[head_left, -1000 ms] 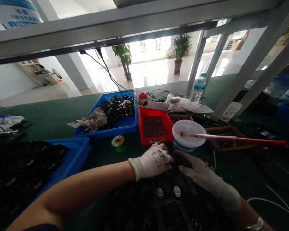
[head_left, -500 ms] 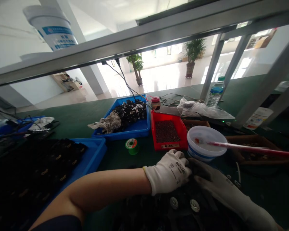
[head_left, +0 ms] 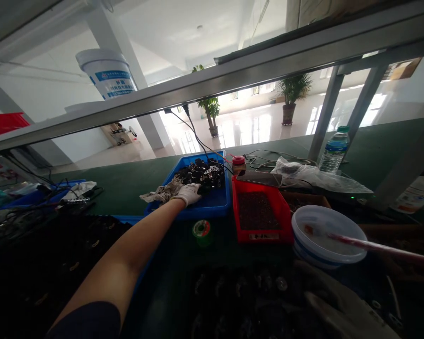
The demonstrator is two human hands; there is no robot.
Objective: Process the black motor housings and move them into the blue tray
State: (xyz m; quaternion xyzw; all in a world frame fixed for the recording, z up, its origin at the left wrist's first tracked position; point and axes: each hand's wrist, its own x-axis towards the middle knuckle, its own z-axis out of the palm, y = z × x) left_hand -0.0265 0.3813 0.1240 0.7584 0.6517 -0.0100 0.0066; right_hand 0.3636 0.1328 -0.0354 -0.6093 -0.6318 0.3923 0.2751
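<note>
My left hand, in a white glove, reaches into the far blue tray. It touches the near side of a heap of small black parts with shiny metal bits; its fingertips are hidden there. Beside it in the tray lies a crumpled grey-beige cloth. My right hand, gloved too, rests low at the right in deep shadow. Its thumb stands apart from the fingers, and I see nothing held. Left of it are rows of dark parts, with a round silver disc among them.
A green solder spool stands before the tray. Right of it are a red bin of small brown pieces and a white tub with a red-handled brush. Dark parts fill the left side. A water bottle stands behind.
My left hand has moved from beside the right hand, forward and left into the far blue tray. My right hand stays near the dark parts. The view has tilted up.
</note>
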